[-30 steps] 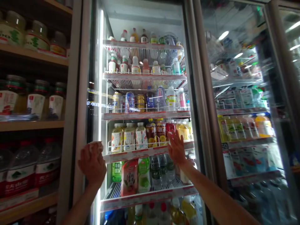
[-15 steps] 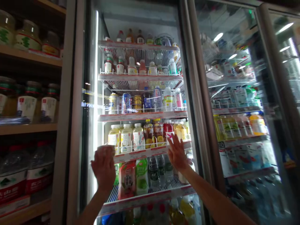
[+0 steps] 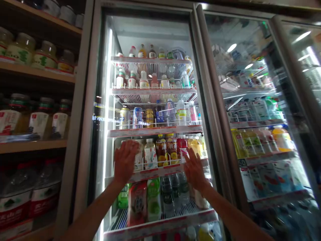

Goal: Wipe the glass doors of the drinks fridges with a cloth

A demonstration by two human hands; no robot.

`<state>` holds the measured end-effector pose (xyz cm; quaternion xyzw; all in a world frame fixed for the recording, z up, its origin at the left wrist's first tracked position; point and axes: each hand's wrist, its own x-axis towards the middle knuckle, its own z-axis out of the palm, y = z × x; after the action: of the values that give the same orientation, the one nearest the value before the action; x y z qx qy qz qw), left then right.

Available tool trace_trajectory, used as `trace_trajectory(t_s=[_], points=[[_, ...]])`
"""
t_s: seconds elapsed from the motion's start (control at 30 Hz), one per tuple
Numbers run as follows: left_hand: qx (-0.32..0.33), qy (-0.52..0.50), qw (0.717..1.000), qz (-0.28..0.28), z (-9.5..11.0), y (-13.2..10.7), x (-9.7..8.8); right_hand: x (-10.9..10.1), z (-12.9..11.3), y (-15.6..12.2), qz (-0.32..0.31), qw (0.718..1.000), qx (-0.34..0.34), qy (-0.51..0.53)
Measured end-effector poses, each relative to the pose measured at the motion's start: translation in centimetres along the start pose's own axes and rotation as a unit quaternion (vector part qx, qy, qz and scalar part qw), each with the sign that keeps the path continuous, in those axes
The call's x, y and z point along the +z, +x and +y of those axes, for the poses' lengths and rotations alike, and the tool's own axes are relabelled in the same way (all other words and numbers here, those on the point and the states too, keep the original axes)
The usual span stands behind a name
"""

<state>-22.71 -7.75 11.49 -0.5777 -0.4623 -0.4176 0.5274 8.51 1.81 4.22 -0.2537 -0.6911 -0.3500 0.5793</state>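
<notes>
Since a second ago my left hand (image 3: 125, 160) has moved right, from the lit left edge of the cooler across to the front of its fourth shelf (image 3: 155, 172), while my right hand (image 3: 194, 167) has stayed near that shelf's right end. Both are raised before the glass door (image 3: 150, 35), which stands upright in front of me with reflections on its left side. My right hand is spread, fingers a little apart and pointing up, gripping nothing that I can see. My left hand points up too, its back towards me and blurred; I cannot tell what, if anything, is under the palm, nor whether either palm touches the glass.

Behind the glass, my left hand hides some pale bottles beside a white-labelled bottle (image 3: 149, 155); yellow-capped brown drinks (image 3: 162, 150) come next, then a red drink (image 3: 182, 145) just above my right fingertips. One shelf lower are a red pack (image 3: 137, 202), a green bottle (image 3: 153, 201) and clear bottles (image 3: 167, 194). Left of the cooler, wooden shelving (image 3: 37, 145) holds jars (image 3: 45, 57); right of it is another glass-fronted cooler (image 3: 250, 124).
</notes>
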Motion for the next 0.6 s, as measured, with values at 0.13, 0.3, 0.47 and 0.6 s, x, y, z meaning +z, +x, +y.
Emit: trace_trajectory(t_s=[0.13,0.3,0.47,0.6], points=[[0.017,0.023,0.999,-0.016,-0.9,2.3,-0.9,0.2,-1.1,1.8,0.018,1.0,-0.007,0.011],[-0.219,0.041,0.967,0.121,-2.2,6.2,-2.4,-0.3,-0.1,1.7,0.005,1.0,-0.013,0.008],[0.036,-0.015,0.999,-0.012,2.2,7.3,0.2,0.2,-0.4,2.0,0.012,1.0,-0.022,0.017],[-0.063,0.01,0.997,0.041,0.3,8.2,-0.6,0.0,0.8,1.4,0.001,1.0,-0.005,0.016]])
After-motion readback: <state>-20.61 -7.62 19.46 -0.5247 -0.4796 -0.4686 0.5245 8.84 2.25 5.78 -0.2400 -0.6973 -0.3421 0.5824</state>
